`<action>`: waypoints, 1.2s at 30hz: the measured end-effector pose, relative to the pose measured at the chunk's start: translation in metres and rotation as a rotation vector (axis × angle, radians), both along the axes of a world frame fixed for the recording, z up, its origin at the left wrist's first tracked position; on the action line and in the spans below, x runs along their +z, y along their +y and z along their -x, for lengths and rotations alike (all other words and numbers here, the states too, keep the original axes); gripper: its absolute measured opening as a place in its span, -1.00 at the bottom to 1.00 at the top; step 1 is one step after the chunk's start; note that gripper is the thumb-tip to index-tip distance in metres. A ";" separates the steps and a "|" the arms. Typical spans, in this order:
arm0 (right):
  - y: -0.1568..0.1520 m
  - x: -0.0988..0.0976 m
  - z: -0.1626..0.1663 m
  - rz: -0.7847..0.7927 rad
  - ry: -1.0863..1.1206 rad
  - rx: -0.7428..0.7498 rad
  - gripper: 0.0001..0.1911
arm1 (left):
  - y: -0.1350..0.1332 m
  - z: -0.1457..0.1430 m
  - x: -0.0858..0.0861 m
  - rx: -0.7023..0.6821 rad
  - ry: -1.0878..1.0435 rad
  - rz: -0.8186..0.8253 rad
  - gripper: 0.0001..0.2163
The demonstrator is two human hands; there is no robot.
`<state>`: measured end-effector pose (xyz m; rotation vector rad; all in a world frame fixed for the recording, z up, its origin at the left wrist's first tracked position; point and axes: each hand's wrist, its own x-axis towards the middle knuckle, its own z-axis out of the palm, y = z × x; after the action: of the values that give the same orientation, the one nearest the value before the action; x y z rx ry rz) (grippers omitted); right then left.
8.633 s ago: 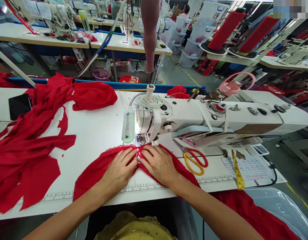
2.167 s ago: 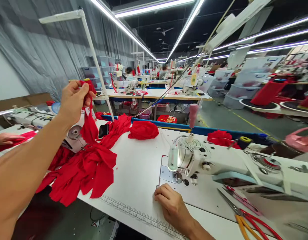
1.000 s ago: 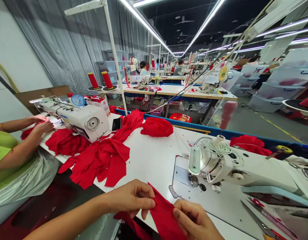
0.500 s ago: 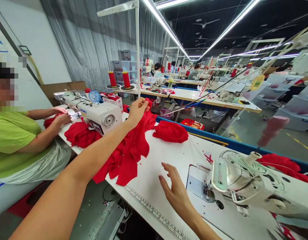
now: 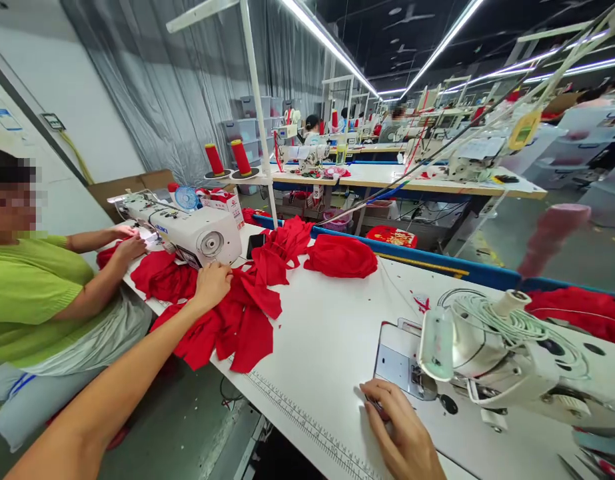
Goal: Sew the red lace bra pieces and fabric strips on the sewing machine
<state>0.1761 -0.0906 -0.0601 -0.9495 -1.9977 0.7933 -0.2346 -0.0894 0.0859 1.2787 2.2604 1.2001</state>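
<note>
My left hand (image 5: 212, 283) reaches out to the left and rests on a pile of red fabric pieces (image 5: 247, 320) at the table's left end, fingers curled into the cloth. My right hand (image 5: 402, 433) lies on the white table (image 5: 327, 340) with fingers lightly bent and nothing visible in them. It sits just in front of the needle plate (image 5: 394, 360) of my white sewing machine (image 5: 487, 347). A folded red bundle (image 5: 342, 257) lies farther back on the table.
A person in a green top (image 5: 37, 293) works at a neighbouring sewing machine (image 5: 187, 230) on the left, hands on red cloth. A dark phone (image 5: 256, 243) lies by the pile. Red thread cones (image 5: 227, 159) stand on a rack. A ruler strip (image 5: 297, 417) runs along the table's front edge.
My left hand, which held a red piece up over the pile, has dropped onto the pile. My right hand has moved from hovering open to resting by the needle plate.
</note>
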 end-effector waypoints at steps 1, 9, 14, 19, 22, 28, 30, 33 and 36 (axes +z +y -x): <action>0.001 0.002 0.000 0.011 0.006 0.011 -0.77 | -0.001 -0.007 0.006 -0.017 -0.042 0.014 -0.80; -0.009 0.054 0.004 0.141 0.111 0.201 -0.77 | -0.018 -0.168 0.026 -0.446 -0.809 0.092 -0.76; -0.023 0.088 0.013 0.473 0.229 0.432 -0.32 | -0.030 -0.259 0.027 -0.527 -1.315 0.092 -0.81; -0.033 0.083 -0.028 0.921 0.271 0.557 -0.48 | -0.003 -0.249 0.034 -0.236 -1.278 -0.094 -0.77; -0.029 0.078 -0.070 1.027 0.267 0.294 -0.45 | 0.013 -0.216 0.015 -0.065 -1.142 -0.239 -0.79; -0.015 0.071 -0.109 1.003 0.053 -0.032 -0.58 | 0.002 -0.166 -0.056 -0.149 -0.427 0.141 -0.49; -0.015 0.069 -0.109 1.000 0.017 -0.041 -0.61 | -0.008 -0.167 -0.070 -0.177 -0.017 0.130 -0.58; -0.015 0.069 -0.106 1.012 0.013 -0.021 -0.60 | -0.020 -0.186 -0.082 -0.427 0.351 -0.128 -0.75; -0.014 0.070 -0.106 1.034 0.009 -0.017 -0.56 | -0.025 -0.215 -0.095 -0.820 0.525 -0.279 -0.71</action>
<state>0.2825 -0.1044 0.0099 -1.4872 -1.4969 1.8808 -0.0195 -0.1140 -0.0088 2.5209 1.5104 0.9300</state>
